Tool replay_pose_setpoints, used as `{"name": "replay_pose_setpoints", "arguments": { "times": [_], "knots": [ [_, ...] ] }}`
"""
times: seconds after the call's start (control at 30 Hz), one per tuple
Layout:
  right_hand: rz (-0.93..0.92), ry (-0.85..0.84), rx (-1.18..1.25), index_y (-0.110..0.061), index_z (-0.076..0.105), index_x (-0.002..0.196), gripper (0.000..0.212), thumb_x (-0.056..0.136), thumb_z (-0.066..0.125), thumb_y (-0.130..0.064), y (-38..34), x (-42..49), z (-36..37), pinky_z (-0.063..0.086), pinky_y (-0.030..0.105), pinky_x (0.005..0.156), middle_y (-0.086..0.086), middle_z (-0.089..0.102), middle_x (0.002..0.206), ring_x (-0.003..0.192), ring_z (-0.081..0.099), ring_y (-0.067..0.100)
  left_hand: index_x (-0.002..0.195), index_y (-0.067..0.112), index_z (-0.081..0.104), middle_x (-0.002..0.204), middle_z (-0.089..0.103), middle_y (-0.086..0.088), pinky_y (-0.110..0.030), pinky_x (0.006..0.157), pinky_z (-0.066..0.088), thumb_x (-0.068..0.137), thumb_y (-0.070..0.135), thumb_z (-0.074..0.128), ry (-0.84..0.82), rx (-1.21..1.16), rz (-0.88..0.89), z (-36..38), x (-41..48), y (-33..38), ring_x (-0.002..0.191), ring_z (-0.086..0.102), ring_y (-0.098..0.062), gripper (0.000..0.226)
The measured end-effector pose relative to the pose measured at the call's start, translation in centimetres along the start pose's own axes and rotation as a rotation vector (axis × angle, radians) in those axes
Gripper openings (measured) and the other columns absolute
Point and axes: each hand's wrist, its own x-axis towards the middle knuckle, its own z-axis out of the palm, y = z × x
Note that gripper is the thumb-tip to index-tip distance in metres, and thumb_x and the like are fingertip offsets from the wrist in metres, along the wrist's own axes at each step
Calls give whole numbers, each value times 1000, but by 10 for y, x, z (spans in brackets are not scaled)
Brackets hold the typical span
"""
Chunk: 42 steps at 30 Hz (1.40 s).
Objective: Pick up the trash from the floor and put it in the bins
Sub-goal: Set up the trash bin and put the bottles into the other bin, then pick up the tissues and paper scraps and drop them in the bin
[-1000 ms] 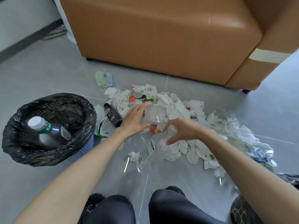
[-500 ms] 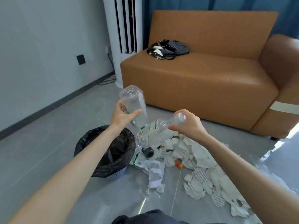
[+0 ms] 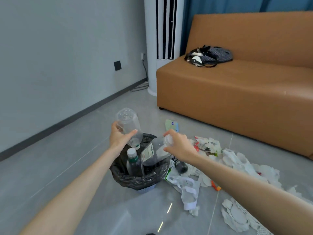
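My left hand (image 3: 119, 137) grips a clear plastic bottle (image 3: 127, 123) held neck down over the bin (image 3: 135, 179), a small basket lined with a black bag. My right hand (image 3: 177, 145) holds a second clear labelled bottle (image 3: 153, 152) by its cap end, its body slanting down into the bin. Inside the bin stands a dark bottle with a white cap (image 3: 133, 161). Right of the bin, white tissues and wrappers (image 3: 233, 160) litter the floor, with a small black bottle (image 3: 180, 165) among them.
A tan sofa (image 3: 237, 92) stands behind the litter with a dark bag (image 3: 209, 55) on its seat. A white tower fan (image 3: 161, 43) stands by the grey wall. A light green packet (image 3: 172, 125) lies near the sofa. Bare grey floor tiles lie to the left.
Both hands lifted a clear bottle each out of the litter and carried them left over the bin. The right hand's bottle now dips into the bin.
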Motion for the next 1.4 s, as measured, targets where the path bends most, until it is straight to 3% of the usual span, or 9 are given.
{"name": "replay_pose_setpoints", "arguments": {
  "times": [0.13, 0.33, 0.47, 0.57, 0.67, 0.77, 1.07, 1.17, 1.4],
  "knots": [
    [2, -86, -83, -17, 47, 119, 41, 83, 66, -15, 4, 25, 28, 46, 34, 79, 12, 58, 114, 100, 56, 28, 127, 22, 34, 124, 49, -1, -42, 96, 49, 66, 30, 84, -74, 9, -128, 14, 20, -21, 113, 53, -21, 80],
    [82, -203, -107, -14, 41, 126, 44, 88, 63, -20, 23, 62, 67, 46, 38, 83, 17, 55, 118, 103, 56, 34, 137, 14, 33, 133, 47, -9, -34, 94, 42, 69, 25, 83, -207, 216, -191, 38, 37, -48, 122, 48, -27, 85],
    [119, -267, -102, -13, 35, 134, 48, 92, 57, -21, 35, 71, 92, 43, 35, 80, 20, 53, 123, 106, 55, 35, 130, 9, 43, 125, 54, -6, -33, 91, 46, 63, 28, 86, -272, 340, -225, 47, 41, -71, 115, 53, -24, 81],
    [129, -297, -105, -14, 32, 138, 48, 95, 52, -23, 41, 70, 105, 44, 36, 84, 20, 54, 123, 107, 55, 35, 133, 4, 37, 122, 55, -8, -32, 87, 45, 70, 28, 81, -314, 472, -179, 55, 38, -80, 114, 54, -25, 80],
    [132, -311, -121, -13, 29, 142, 50, 96, 46, -20, 45, 65, 110, 48, 41, 88, 21, 55, 124, 106, 56, 37, 146, 3, 18, 136, 51, -13, -37, 100, 42, 81, 27, 71, -306, 469, -191, 62, 35, -80, 126, 49, -28, 88],
    [146, -316, -132, -11, 27, 145, 54, 95, 48, -18, 46, 60, 102, 48, 41, 89, 20, 53, 128, 108, 56, 35, 148, 7, 18, 140, 48, -13, -39, 106, 39, 87, 26, 65, -264, 382, -196, 64, 31, -75, 128, 47, -28, 79],
    [172, -261, -96, -8, 45, 136, 44, 93, 50, -13, 56, 27, 32, 43, 32, 98, 11, 55, 132, 121, 52, 26, 140, 13, 36, 141, 46, -5, -38, 105, 40, 94, 18, 53, -288, 358, 53, 72, 0, -22, 126, 47, -23, 48],
    [212, -216, -111, -5, 54, 128, 36, 92, 50, -11, 75, 10, 9, 46, 33, 96, 12, 59, 127, 117, 55, 26, 138, 15, 39, 140, 46, -3, -37, 105, 40, 94, 16, 52, -328, 359, 147, 91, -15, 1, 125, 47, -21, 45],
    [403, -122, -102, -12, 53, 130, 37, 93, 50, -13, 159, -44, -40, 42, 25, 96, 7, 56, 132, 121, 53, 20, 137, 16, 41, 140, 46, -3, -33, 103, 38, 93, 14, 50, -489, 394, 284, 174, -59, 37, 126, 47, -20, 45]
  ]
}}
